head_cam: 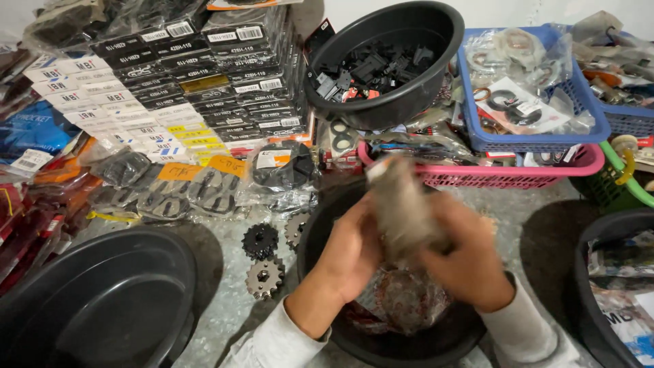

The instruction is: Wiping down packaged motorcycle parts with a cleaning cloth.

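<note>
holding a blurred grey-brown bagged part [403, 204] between both hands, above a black basin [381, 341] that sits at bottom centre. left hand [351, 252] wraps the part's left side, fingers curled closed around it. right hand [466, 262] grips the right and lower side, fingers also curled shut on it. part is motion-blurred, cannot tell what it is beyond a pale wrapped lump with a lighter top end. both sleeves are light grey.

inside the basin, under the hands, lie clear plastic bags of reddish round parts [405, 300]. just left of the basin, three small sprockets [262, 259] lie on the speckled floor, two dark, one lighter. further left, an upturned black lid or basin [102, 307].

behind: stacks of black and white boxes [184, 75], bagged sprockets with orange tags [197, 184] in front of them. a black tub of small black plastic parts [381, 65] rests tilted at top centre. blue basket [531, 136] of bagged rings at its right, sitting over a pink basket [504, 174]. another black tub [613, 286] with bagged items at the right edge.
</note>
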